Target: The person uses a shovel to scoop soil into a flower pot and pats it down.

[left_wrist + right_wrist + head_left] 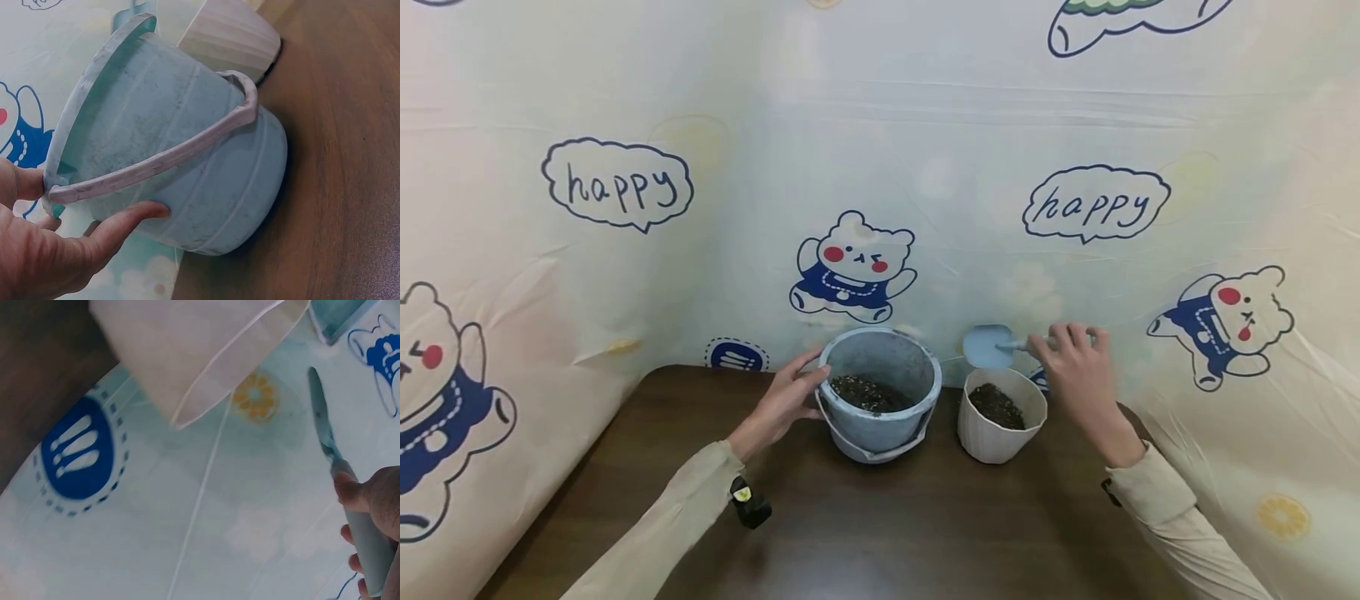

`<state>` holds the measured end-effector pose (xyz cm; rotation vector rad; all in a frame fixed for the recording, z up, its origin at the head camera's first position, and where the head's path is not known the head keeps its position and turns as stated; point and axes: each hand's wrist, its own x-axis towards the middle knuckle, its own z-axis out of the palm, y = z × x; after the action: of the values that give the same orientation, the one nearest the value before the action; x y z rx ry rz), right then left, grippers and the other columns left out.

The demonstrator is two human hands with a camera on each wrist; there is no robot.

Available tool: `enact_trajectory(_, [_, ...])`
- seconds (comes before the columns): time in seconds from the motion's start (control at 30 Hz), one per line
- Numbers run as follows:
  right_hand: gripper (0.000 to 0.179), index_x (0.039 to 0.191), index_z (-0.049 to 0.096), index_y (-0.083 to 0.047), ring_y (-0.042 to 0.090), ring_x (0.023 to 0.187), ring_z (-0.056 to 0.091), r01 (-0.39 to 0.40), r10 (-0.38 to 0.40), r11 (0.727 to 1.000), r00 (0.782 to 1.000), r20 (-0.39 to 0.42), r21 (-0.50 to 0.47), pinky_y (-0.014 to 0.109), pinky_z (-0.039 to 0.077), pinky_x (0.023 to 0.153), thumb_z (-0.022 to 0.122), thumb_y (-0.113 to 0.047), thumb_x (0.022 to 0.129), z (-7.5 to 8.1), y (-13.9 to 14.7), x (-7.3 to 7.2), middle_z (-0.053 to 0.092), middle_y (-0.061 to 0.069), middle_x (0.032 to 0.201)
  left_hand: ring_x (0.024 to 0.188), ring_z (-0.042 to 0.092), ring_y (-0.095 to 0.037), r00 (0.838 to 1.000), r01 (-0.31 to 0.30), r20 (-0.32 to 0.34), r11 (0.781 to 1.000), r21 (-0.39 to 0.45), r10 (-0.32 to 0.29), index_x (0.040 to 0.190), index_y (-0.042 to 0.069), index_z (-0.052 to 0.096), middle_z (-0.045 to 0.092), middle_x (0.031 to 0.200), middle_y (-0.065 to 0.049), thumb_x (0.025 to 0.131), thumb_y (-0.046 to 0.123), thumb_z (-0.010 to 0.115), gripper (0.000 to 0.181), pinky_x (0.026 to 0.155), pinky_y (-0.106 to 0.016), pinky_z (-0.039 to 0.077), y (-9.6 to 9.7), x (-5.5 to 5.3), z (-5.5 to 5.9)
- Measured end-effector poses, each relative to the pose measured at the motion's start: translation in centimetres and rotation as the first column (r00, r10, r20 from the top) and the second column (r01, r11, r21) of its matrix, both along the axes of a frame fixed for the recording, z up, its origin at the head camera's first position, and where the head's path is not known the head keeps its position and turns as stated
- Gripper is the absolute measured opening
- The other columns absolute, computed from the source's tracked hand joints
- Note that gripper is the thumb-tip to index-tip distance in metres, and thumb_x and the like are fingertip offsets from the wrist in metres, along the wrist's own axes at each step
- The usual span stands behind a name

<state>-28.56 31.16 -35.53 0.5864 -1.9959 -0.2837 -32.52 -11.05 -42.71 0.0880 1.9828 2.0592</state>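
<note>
A light blue bucket point(880, 433) with dark soil point(868, 394) inside stands on the table, its pale handle point(162, 159) hanging down at the front. My left hand point(784, 400) grips the bucket's left rim and side, the thumb point(134, 219) lying on the outer wall. To the right is a white ribbed pot point(992, 437), also holding dark soil point(997, 406). Above this pot, my right hand point(1078, 375) holds a small blue trowel point(988, 346) by its grey-blue handle point(369, 550). Seen edge-on in the right wrist view, the trowel blade point(320, 409) is clear of the pot.
Both containers stand near the back edge of the dark brown wooden table point(880, 533). Right behind it hangs a pale printed cloth point(925, 167) with cartoon bears and "happy" bubbles, which also covers both sides.
</note>
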Motion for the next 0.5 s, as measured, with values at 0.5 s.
enact_trajectory(0.5, [0.01,0.11,0.067,-0.004,0.037,0.093,0.054,-0.081,0.083,0.988,0.997,-0.009,0.134,0.053,0.047,0.087,0.06,-0.002,0.103,-1.2,-8.7,-1.8,0.062,0.018,0.104,0.143,0.043,-0.048,1.0,-0.004,-0.026,1.0,0.016,0.004,0.166,0.015,0.03,0.034,0.159,-0.029,0.11,0.023,0.053,0.061,0.097,-0.065,0.055,0.0,0.2,-0.2])
